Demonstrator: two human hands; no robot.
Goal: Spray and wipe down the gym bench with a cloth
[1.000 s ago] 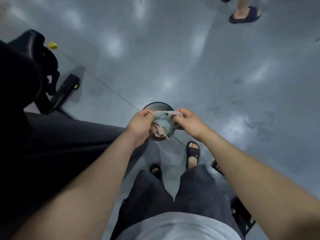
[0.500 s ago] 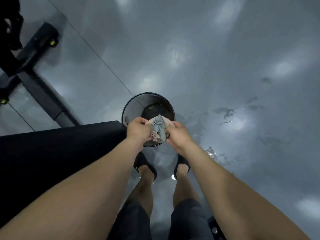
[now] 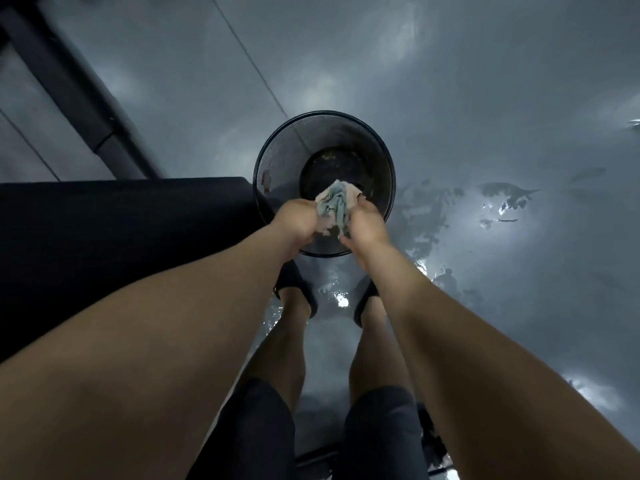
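Note:
A crumpled grey-green and pale cloth (image 3: 334, 206) is bunched between both of my hands. My left hand (image 3: 299, 221) grips its left side and my right hand (image 3: 367, 223) grips its right side, close together. They hold it directly above a round black wire-mesh bin (image 3: 277, 161) standing on the floor. The black padded gym bench (image 3: 121, 230) lies at the left, its end next to the bin. No spray bottle is in view.
The grey glossy floor (image 3: 485, 116) shows wet patches (image 3: 502, 199) to the right of the bin and around my sandalled feet (image 3: 298, 289). The bench's dark metal frame bar (image 3: 76, 88) runs diagonally across the upper left.
My view has tipped down and closer to the bin. My hands have drawn together, bunching the cloth tighter over the bin. Another person's feet, seen a second ago, are out of view.

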